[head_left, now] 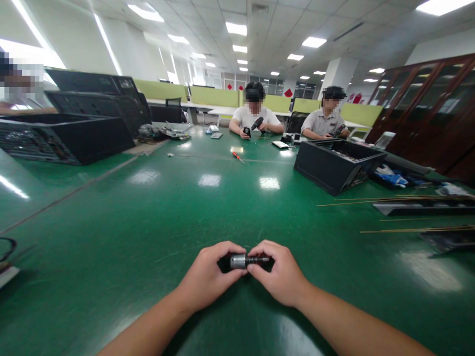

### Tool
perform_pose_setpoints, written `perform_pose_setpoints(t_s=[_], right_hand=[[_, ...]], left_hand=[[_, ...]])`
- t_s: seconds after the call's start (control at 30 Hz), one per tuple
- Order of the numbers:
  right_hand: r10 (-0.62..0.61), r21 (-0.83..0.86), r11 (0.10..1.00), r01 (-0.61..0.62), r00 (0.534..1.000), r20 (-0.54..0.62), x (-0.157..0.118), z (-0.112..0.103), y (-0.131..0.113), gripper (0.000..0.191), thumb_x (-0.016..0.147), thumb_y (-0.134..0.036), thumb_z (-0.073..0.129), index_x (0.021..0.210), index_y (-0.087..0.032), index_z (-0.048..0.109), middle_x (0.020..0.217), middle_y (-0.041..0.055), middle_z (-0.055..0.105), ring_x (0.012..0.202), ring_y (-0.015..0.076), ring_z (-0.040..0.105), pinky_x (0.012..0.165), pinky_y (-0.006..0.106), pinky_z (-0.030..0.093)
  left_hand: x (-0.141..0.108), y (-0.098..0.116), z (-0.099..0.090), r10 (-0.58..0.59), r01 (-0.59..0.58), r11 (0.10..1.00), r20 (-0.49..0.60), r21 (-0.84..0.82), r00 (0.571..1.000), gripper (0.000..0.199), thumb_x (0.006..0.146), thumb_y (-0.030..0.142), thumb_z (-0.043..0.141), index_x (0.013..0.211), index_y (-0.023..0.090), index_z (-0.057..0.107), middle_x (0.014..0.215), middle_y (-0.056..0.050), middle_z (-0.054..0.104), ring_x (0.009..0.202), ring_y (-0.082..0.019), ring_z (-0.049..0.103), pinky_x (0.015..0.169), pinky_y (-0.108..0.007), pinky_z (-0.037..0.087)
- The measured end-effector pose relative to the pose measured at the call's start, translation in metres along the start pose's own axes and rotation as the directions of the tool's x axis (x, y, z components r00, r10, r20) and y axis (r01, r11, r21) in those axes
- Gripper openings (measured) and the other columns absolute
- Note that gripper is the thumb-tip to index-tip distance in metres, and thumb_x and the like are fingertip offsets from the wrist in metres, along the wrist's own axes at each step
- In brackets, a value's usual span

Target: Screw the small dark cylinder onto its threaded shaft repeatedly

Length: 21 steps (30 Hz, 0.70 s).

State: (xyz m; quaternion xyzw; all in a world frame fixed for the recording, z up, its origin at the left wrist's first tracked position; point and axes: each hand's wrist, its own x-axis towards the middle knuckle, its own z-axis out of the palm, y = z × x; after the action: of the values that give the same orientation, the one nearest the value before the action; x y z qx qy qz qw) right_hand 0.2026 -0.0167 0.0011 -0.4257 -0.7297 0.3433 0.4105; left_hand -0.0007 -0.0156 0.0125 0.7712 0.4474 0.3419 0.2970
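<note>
Between my two hands, just above the green table, lies a small motor-like metal cylinder (pixel 238 261) with a dark, ridged shaft pointing right. My left hand (pixel 208 269) pinches the silver body between thumb and fingers. On the shaft's side, my right hand (pixel 284 272) grips near where the shaft meets the body, thumb below and fingers above. The shaft's narrow tip shows inside the curve of my right hand. Fingertips of both hands nearly meet at the middle. Its exact kind is too small to tell.
Green table (pixel 178 212) spreads ahead. An orange screwdriver (pixel 236 156) lies farther off. Black computer cases stand right (pixel 326 170) and left (pixel 104 141). Thin rods (pixel 371 200) and dark metal strips lie right. Two people sit opposite, one holding a power drill (pixel 257 123); another person is far left.
</note>
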Motion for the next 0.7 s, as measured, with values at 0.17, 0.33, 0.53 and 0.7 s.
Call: perform_pose_setpoints(t_s=[0.17, 0.33, 0.53, 0.7], right_hand=[[0.016, -0.025, 1.0, -0.016, 1.0, -0.003, -0.001, -0.0001, -0.0013, 0.008, 0.078, -0.017, 0.072, 0.085, -0.02, 0.074, 0.077, 0.0004, 0.068, 0.072, 0.0153, 0.061, 0.067, 0.026, 0.043], [0.022, -0.055, 0.998, -0.021, 0.999, 0.029, -0.0002, -0.0016, -0.0001, 0.007, 0.084, -0.024, 0.07, 0.082, -0.02, 0.076, 0.075, 0.0005, 0.069, 0.071, 0.0147, 0.061, 0.066, 0.026, 0.041], [0.033, 0.007, 0.999, -0.033, 0.998, 0.049, -0.0004, -0.0034, 0.0039, 0.021, 0.093, -0.034, 0.06, 0.089, -0.02, 0.076, 0.08, 0.0019, 0.071, 0.074, 0.0157, 0.064, 0.069, 0.027, 0.044], [0.008, 0.042, 0.999, -0.008, 1.0, -0.001, -0.0033, -0.0023, 0.0034, 0.02, 0.081, -0.021, 0.071, 0.101, -0.021, 0.072, 0.089, 0.0018, 0.072, 0.08, 0.0168, 0.065, 0.072, 0.027, 0.047]], left_hand=[[-0.0006, -0.0018, 0.0011, 0.003, -0.003, 1.0, 0.0, 0.012, 1.0, 0.021, 0.077, 0.022, 0.075, 0.097, 0.025, 0.07, 0.092, 0.004, 0.073, 0.087, -0.015, 0.067, 0.08, -0.026, 0.048], [-0.0014, -0.0019, 0.0025, 0.012, -0.012, 1.0, -0.012, 0.018, 1.0, 0.023, 0.076, 0.022, 0.076, 0.099, 0.025, 0.07, 0.094, 0.003, 0.073, 0.089, -0.016, 0.068, 0.082, -0.027, 0.049], [-0.0032, -0.0008, 0.002, 0.042, -0.042, 0.999, -0.023, 0.014, 0.999, 0.026, 0.076, 0.021, 0.077, 0.1, 0.026, 0.07, 0.094, 0.004, 0.073, 0.088, -0.015, 0.068, 0.082, -0.026, 0.049], [-0.0031, 0.0002, 0.0009, 0.021, -0.02, 0.999, -0.043, 0.026, 0.999, 0.025, 0.076, 0.021, 0.076, 0.1, 0.026, 0.07, 0.093, 0.005, 0.074, 0.087, -0.014, 0.068, 0.081, -0.025, 0.049]])
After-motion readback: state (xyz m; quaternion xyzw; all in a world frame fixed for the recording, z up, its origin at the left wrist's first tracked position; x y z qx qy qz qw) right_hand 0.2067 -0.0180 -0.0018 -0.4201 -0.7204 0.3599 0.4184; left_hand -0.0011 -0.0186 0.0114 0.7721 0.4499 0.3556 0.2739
